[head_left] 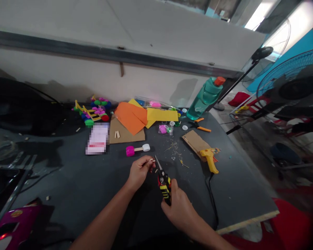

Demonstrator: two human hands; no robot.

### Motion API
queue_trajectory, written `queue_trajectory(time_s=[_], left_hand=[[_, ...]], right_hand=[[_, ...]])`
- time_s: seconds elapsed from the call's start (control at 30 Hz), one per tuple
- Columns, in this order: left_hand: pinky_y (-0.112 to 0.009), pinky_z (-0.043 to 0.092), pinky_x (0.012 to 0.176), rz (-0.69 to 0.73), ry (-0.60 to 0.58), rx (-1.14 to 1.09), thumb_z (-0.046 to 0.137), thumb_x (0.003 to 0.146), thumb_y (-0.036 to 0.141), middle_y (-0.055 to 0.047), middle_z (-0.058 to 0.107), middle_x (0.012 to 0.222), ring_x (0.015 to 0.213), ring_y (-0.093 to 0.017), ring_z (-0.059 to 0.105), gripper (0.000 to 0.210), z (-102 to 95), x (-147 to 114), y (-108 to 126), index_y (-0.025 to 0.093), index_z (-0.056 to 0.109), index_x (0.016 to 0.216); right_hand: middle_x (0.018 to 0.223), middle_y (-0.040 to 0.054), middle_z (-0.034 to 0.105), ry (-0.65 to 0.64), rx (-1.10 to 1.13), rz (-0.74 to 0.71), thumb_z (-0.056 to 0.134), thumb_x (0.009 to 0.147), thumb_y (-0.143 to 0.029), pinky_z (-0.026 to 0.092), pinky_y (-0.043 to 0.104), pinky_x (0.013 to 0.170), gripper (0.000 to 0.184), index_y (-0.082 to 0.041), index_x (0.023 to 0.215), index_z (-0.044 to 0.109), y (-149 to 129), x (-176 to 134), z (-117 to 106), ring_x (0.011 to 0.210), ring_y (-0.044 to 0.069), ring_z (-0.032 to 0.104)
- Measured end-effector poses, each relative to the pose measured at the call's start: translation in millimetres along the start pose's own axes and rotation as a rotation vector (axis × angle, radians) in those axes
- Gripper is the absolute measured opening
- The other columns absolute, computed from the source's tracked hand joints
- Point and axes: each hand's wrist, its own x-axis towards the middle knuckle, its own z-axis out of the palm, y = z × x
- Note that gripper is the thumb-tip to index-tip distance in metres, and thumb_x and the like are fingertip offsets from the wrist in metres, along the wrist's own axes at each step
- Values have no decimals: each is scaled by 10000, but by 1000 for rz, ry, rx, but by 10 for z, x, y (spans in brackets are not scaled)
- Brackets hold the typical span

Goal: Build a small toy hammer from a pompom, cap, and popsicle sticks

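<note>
My left hand (140,171) is closed in a pinch on a short, pale wooden stick (151,160), most of it hidden by the fingers. Wrapped round the black, yellow and red handles of a pair of snips (163,178) is my right hand (179,205). The blades point away from me, and their tips are right beside the end of the stick; whether they touch it I cannot tell. Just beyond my left hand lies a flat wooden stick (138,149) with a magenta cap (130,150) at one end and a white cap (146,147) at the other.
A yellow glue gun (210,159) rests by a cardboard piece (195,143) at right, its cord trailing forward. Behind are orange paper (131,116), orange-handled pliers (202,127) and a teal bottle (205,99). Glue scraps (175,152) lie mid-table. A colourful stick model (90,113) stands back left.
</note>
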Motion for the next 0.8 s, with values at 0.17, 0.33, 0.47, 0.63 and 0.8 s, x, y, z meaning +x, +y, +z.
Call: queue_trajectory(time_s=[0.17,0.33,0.47,0.63,0.8], left_hand=[[-193,405,482,-41,-3,-40,530,823,355,11,542,623,508,-86,464,237,13,14,3,149,575,715],[-194,405,467,-42,-5,-95,541,811,369,19,531,611,501,-87,458,243,14,26,-5,153,563,701],[-192,399,468,-32,7,-86,552,803,351,20,531,619,497,-84,455,221,5,32,-15,153,570,706],[-198,396,476,-14,12,-85,574,786,347,18,544,619,497,-87,465,214,-19,32,-39,154,583,694],[-206,402,487,-23,15,-89,585,779,349,13,549,627,508,-93,476,220,-34,18,-45,154,591,677]], right_hand=[[688,12,538,-28,55,18,523,699,-199,289,263,537,267,-211,886,332,-35,29,-22,611,170,530],[697,11,542,7,45,34,550,700,-234,288,270,550,280,-214,887,342,-70,-7,-19,615,169,524],[708,12,540,20,7,24,541,708,-246,286,265,546,273,-212,892,343,-79,-28,-3,603,166,529],[676,0,526,16,-46,-17,493,724,-231,286,255,531,236,-206,888,324,-88,-42,-5,596,175,548],[658,7,534,-17,-108,-33,483,712,-202,249,253,492,250,-196,913,334,-55,-21,-5,565,183,544]])
